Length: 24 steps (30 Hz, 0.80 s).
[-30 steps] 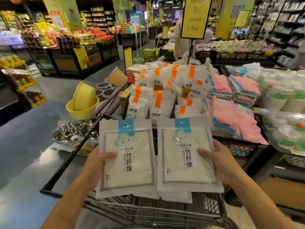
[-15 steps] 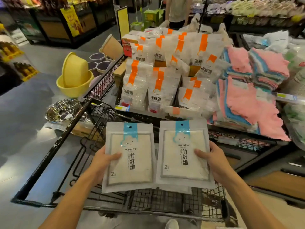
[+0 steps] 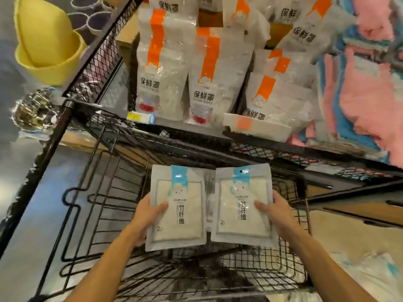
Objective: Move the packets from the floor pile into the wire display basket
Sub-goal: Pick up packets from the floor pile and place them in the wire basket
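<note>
We hold two stacks of packets side by side over the wire basket (image 3: 104,216), one stack in each hand. Our left hand (image 3: 146,216) grips the left stack (image 3: 177,208) at its outer edge, thumb curled across the front and the fingers out of sight behind. Our right hand (image 3: 275,211) grips the right stack (image 3: 242,205) the same way at its outer edge, thumb on the face. The two stacks nearly touch at their inner edges, and a thin strip of further packets shows between and behind them, so each hand seems to carry more than one.

The relation that matters is this: both stacks hang above the open basket, inside its rim, with their long axes running away from us and their blue tops pointing toward the far wall of the basket. The mesh floor lies straight below them and looks bare where we can see it. Neither hand is nearer than the other; they are level, so we judge a straight lowering by both together would set the packets flat on the mesh.

Beyond the far wall stand bags with orange stripes (image 3: 161,68), and pink cloths (image 3: 366,88) lie to the right. A yellow bowl (image 3: 46,46) sits at the upper left.
</note>
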Tool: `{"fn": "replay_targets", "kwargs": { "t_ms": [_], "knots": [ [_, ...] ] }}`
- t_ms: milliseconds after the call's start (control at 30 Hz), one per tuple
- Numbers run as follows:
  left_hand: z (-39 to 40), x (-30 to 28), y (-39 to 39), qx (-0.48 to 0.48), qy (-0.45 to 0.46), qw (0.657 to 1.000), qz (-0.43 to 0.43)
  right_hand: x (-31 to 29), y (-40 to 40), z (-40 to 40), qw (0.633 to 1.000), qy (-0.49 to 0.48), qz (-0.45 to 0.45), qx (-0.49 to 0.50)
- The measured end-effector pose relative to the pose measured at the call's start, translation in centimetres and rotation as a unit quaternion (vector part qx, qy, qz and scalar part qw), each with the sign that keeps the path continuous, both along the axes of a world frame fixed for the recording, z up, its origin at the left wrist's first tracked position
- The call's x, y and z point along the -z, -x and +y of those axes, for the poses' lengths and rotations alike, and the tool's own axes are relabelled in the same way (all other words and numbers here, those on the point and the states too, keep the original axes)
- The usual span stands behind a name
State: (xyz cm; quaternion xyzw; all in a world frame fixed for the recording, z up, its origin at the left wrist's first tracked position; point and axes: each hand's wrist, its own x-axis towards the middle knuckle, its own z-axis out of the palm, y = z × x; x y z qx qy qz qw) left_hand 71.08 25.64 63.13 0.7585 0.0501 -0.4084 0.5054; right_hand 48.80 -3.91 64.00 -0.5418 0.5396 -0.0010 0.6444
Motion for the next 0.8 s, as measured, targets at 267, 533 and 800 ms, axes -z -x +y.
{"fn": "replay_targets", "kwargs": {
  "t_ms": [267, 533, 800],
  "knots": [
    [-3.1, 9.9, -4.9, 0.036, -0.050, 0.997, 0.048, 7.1, -4.2, 1.1, 0.996, 0.001, 0.090, 0.013],
    [-4.8, 16.2, -6.6, 0.063, -0.129, 0.990, -0.013, 13.2, -5.5, 1.2, 0.980, 0.020, 0.193, 0.047],
    [-4.1, 20.1, -3.8, 0.199, -0.229, 0.910, -0.283, 15.9, -6.2, 3.3, 0.934, 0.190, 0.301, -0.044]
  ]
}}
